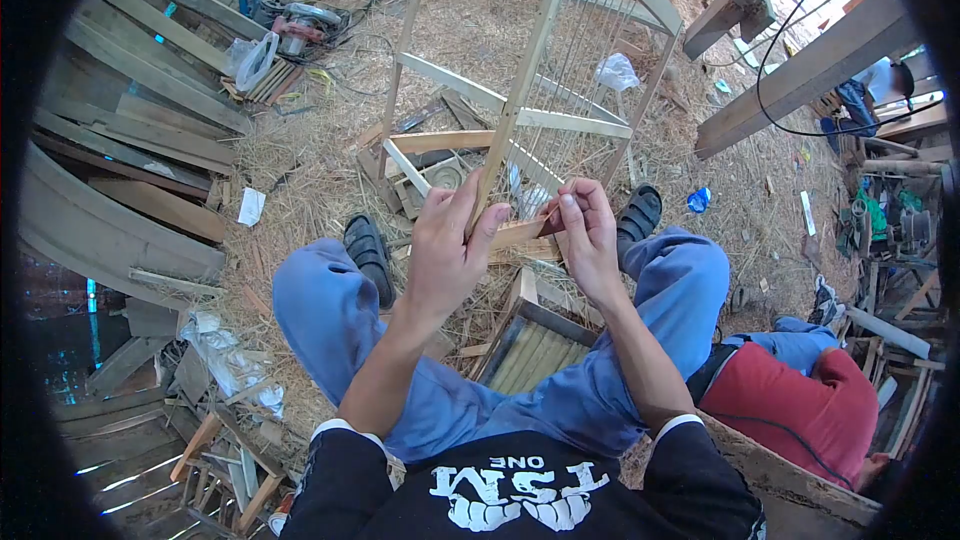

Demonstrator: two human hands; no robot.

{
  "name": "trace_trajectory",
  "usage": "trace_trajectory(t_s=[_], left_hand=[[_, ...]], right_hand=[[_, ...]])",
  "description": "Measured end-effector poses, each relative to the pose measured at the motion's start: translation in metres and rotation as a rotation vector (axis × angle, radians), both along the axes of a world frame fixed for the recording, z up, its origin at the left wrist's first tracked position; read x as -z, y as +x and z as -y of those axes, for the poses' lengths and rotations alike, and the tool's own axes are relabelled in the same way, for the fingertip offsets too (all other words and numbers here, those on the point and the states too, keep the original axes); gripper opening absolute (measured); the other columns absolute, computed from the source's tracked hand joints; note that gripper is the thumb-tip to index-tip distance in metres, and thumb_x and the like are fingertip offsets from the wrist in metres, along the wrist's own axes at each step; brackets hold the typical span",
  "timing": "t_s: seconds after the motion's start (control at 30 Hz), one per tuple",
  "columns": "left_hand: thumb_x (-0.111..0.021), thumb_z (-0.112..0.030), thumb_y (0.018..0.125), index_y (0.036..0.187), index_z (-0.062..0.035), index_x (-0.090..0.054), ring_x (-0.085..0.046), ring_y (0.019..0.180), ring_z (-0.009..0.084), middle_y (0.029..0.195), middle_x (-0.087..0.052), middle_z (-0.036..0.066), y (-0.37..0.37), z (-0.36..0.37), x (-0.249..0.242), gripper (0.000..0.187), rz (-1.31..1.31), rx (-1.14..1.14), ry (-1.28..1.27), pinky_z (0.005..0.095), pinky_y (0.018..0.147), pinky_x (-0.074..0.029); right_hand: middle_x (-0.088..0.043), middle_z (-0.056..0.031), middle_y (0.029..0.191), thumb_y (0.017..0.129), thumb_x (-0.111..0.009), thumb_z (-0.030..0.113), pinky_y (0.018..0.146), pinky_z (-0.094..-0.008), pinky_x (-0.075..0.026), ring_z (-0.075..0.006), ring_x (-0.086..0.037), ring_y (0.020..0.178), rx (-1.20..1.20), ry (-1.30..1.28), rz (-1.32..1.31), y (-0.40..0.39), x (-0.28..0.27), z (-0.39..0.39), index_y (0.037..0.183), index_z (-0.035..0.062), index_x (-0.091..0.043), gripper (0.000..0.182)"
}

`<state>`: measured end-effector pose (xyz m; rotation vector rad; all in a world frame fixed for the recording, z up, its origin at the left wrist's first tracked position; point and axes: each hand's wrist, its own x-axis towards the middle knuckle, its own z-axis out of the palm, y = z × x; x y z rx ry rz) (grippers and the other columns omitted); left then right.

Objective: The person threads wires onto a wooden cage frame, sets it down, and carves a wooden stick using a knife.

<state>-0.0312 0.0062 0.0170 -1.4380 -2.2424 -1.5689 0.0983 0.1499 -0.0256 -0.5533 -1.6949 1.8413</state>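
A tall wooden frame (540, 50) with thin vertical rods stands tilted in front of me on the straw floor. My left hand (445, 240) grips the frame's near wooden bar at its lower end. My right hand (588, 230) pinches something thin at the frame's bottom rail (520, 232), fingers closed; what it holds is too small to tell. Between my knees lies a flat wooden frame with slats (535, 350).
Stacked planks (130, 120) lie at left. A power tool (300, 30) rests near the top left. A person in a red top (810, 405) sits at my right. A timber beam (810, 70) and black cable cross the upper right. Scraps litter the straw.
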Motion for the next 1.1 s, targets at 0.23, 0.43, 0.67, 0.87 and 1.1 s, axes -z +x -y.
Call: trace_trajectory(t_s=[0.23, 0.43, 0.67, 0.87, 1.1], left_hand=[[-0.072, -0.015, 0.091, 0.129, 0.0084, -0.057, -0.056, 0.077, 0.0291, 0.077, -0.065, 0.011, 0.000, -0.001, 0.001, 0.047, -0.009, 0.004, 0.024, 0.0402, 0.074, -0.047], [-0.072, -0.015, 0.092, 0.129, 0.0085, -0.057, -0.056, 0.075, 0.0292, 0.074, -0.063, 0.012, 0.000, 0.000, -0.002, 0.046, 0.020, 0.005, -0.014, 0.0401, 0.074, -0.047], [-0.072, -0.016, 0.092, 0.128, 0.0090, -0.058, -0.055, 0.074, 0.0289, 0.072, -0.061, 0.011, 0.000, 0.000, 0.000, 0.045, 0.023, 0.007, 0.000, 0.0392, 0.073, -0.046], [-0.071, -0.016, 0.092, 0.128, 0.0092, -0.058, -0.054, 0.073, 0.0288, 0.071, -0.060, 0.011, 0.001, 0.000, 0.000, 0.045, 0.005, 0.001, 0.013, 0.0389, 0.073, -0.046], [-0.071, -0.017, 0.093, 0.129, 0.0081, -0.058, -0.055, 0.074, 0.0283, 0.072, -0.061, 0.011, 0.001, -0.001, -0.001, 0.046, 0.001, 0.013, 0.013, 0.0391, 0.073, -0.046]], right_hand=[[-0.061, -0.0045, 0.091, 0.108, -0.047, 0.017, 0.075, -0.0264, -0.051, -0.0094, -0.060, 0.083, 0.000, -0.026, -0.005, 0.000, 0.003, 0.000, 0.114, 0.0031, -0.049, 0.016], [-0.061, -0.0036, 0.091, 0.108, -0.048, 0.017, 0.076, -0.0264, -0.050, -0.0087, -0.058, 0.083, 0.002, -0.029, -0.014, 0.000, 0.002, 0.000, 0.114, 0.0036, -0.050, 0.015], [-0.061, -0.0032, 0.091, 0.108, -0.047, 0.015, 0.076, -0.0257, -0.050, -0.0081, -0.057, 0.083, 0.013, -0.044, -0.014, -0.001, 0.006, 0.000, 0.113, 0.0036, -0.050, 0.013], [-0.061, -0.0030, 0.090, 0.108, -0.047, 0.014, 0.074, -0.0252, -0.050, -0.0079, -0.057, 0.080, 0.024, -0.022, 0.002, -0.001, 0.005, 0.000, 0.113, 0.0031, -0.050, 0.013], [-0.060, -0.0023, 0.088, 0.108, -0.047, 0.014, 0.072, -0.0244, -0.050, -0.0075, -0.056, 0.078, 0.036, 0.031, -0.002, -0.002, 0.003, 0.001, 0.113, 0.0028, -0.050, 0.013]])
